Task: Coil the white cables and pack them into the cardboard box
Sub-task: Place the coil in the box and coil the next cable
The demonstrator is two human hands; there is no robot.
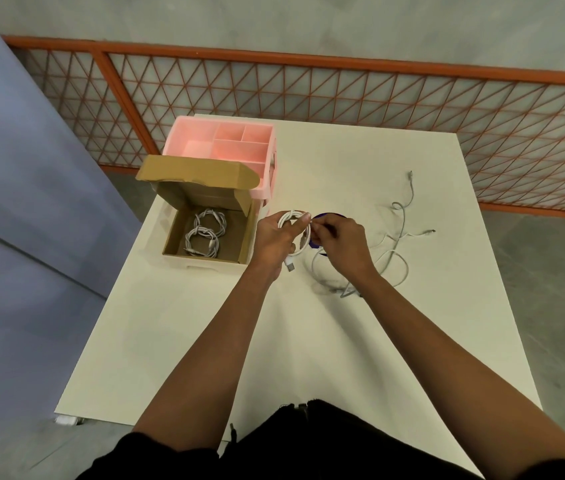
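One wide-angle camera, worn on the head, looks forward and steeply down along the person's forearms. The left hand and right hand sit near mid-frame, at arm's reach. Left of them lies the cardboard box; beyond them the table ends at an orange mesh fence.

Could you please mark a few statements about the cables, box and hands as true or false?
1. Two coiled cables lie in the box. True.
2. The left hand is empty. False: it holds a coil.
3. Loose cables lie on the table, right of the right hand. True.
4. The box is closed. False: its lid stands open.
5. The organizer stands right of the box. False: it stands behind it.
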